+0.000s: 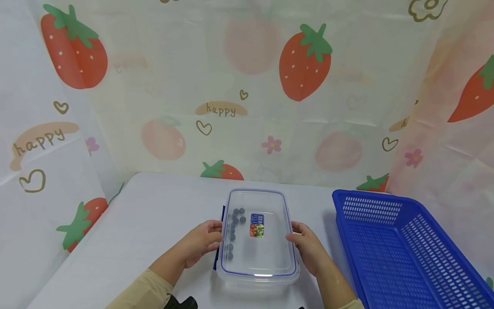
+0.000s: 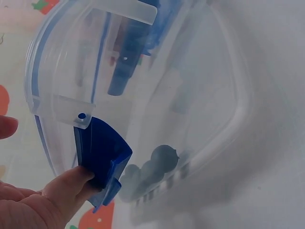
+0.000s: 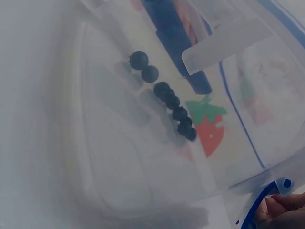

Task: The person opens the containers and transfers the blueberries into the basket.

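Observation:
A clear plastic food container (image 1: 257, 280) with a blue-sealed lid (image 1: 270, 257) stands on the table before me. Several dark round berries (image 1: 232, 227) lie along its left side, seen through the plastic. My left hand (image 1: 200, 240) is at the left side, fingertips touching a blue latch (image 2: 101, 150) that stands out from the wall. On the right side, my right hand (image 1: 308, 246) has its thumb at the lid rim. Its fingers (image 3: 281, 210) are at another blue latch (image 3: 257, 205), partly out of the right wrist view.
To the right stands a large blue plastic basket (image 1: 345, 240) with slotted walls. White cloth covers the table (image 1: 166, 201). Sheets printed with strawberries (image 1: 305, 62) hang at the back and sides. A small black object (image 1: 183, 302) shows by the left sleeve.

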A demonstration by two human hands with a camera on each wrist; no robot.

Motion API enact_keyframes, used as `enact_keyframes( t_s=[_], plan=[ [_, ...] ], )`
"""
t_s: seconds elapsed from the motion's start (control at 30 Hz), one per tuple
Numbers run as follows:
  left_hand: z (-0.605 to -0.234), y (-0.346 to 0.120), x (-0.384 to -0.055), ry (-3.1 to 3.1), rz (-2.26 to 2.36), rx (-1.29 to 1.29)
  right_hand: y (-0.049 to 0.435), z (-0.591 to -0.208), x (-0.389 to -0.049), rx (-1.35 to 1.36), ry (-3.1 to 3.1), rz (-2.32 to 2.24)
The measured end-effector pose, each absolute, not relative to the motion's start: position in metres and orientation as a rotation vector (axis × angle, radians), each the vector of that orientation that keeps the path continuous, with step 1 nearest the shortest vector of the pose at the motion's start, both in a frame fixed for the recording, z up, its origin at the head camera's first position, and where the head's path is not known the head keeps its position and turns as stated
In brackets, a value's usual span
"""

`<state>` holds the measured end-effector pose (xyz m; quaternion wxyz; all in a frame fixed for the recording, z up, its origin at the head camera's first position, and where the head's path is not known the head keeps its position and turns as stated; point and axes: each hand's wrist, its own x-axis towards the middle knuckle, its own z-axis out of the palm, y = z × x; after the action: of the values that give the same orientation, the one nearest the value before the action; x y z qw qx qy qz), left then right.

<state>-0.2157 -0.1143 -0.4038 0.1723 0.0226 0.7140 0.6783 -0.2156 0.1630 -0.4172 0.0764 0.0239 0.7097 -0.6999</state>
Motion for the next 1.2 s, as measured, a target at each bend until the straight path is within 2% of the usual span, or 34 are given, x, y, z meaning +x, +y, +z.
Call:
enact_keyframes(
  t_s=[0.53, 1.2],
  plan=[
    [-0.4061, -0.1145, -0.2161, 2.024, 1.904, 0.095, 0.1646, -0.4235, -0.2150, 0.015, 2.122, -2.118],
    [-0.4032, -0.1172, -0.2192, 2.001, 1.835, 0.289, 0.1683, -0.4185, -0.2189, 0.040, 2.119, -2.159]
  ],
)
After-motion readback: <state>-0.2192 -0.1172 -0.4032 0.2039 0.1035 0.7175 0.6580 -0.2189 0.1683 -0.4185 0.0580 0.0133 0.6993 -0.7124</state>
